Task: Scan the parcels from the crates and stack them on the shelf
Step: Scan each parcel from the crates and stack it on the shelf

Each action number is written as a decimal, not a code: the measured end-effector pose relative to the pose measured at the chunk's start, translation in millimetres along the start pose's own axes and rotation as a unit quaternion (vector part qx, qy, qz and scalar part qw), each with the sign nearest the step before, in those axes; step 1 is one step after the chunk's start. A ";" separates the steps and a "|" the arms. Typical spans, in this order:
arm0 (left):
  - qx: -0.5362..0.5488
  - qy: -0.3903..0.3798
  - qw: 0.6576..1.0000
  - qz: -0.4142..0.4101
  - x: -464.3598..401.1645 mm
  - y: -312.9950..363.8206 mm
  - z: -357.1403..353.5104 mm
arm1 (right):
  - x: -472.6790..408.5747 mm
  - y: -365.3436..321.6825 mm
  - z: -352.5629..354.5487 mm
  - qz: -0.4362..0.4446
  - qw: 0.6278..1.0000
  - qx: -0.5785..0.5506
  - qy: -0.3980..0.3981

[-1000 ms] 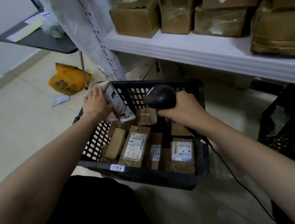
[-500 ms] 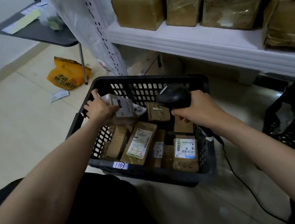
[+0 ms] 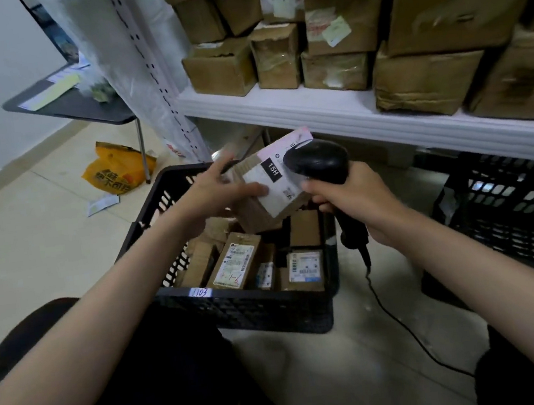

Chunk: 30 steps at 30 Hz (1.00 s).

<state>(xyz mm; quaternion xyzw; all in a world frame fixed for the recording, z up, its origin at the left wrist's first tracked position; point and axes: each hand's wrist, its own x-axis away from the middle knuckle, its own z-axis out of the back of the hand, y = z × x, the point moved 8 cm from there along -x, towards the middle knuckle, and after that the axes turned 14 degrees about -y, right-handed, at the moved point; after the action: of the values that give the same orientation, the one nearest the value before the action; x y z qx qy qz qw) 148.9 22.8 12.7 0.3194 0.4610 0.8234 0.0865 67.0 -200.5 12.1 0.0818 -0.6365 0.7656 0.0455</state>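
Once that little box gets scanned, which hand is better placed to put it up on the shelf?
Probably the left hand: it already holds the parcel above the crate. The right hand grips the scanner, so it isn't free.

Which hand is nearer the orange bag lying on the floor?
Left. The left hand, holding a parcel over the crate, is on the side of the orange bag. The right hand, gripping the scanner, is farther off, beyond the parcel.

Cardboard parcel (image 3: 259, 203) (paper label), glossy plastic scanner (image 3: 318, 162), perforated plastic crate (image 3: 248, 309).
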 end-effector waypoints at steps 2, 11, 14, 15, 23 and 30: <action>0.044 -0.034 0.998 -0.024 4.6 3.7 -29.1 | 13.0 -0.1 15.8 0.007 0.999 -0.029 0.032; 0.116 -0.089 0.989 -0.036 -10.7 24.7 -104.6 | 54.1 10.5 70.3 0.038 0.989 -0.095 0.107; 0.113 -0.081 0.990 -0.039 -17.9 27.4 -112.8 | 62.3 7.1 74.8 0.048 0.992 -0.059 0.102; 0.111 -0.084 0.989 -0.045 -19.1 31.5 -116.0 | 64.5 6.3 78.0 0.052 0.992 -0.048 0.103; 0.095 -0.109 0.984 -0.107 -23.7 54.6 -130.8 | 68.6 8.2 102.6 0.062 0.991 -0.030 0.111; 0.079 -0.068 0.987 -0.125 -30.0 52.3 -125.4 | 71.9 14.9 106.4 0.053 0.990 -0.012 0.134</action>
<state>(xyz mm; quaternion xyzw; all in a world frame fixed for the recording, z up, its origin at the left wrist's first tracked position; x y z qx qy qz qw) 104.4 -107.9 -4.6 0.3201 0.5542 0.7434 0.1942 0.9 -310.1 29.7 -0.0554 -0.6374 0.7632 0.0907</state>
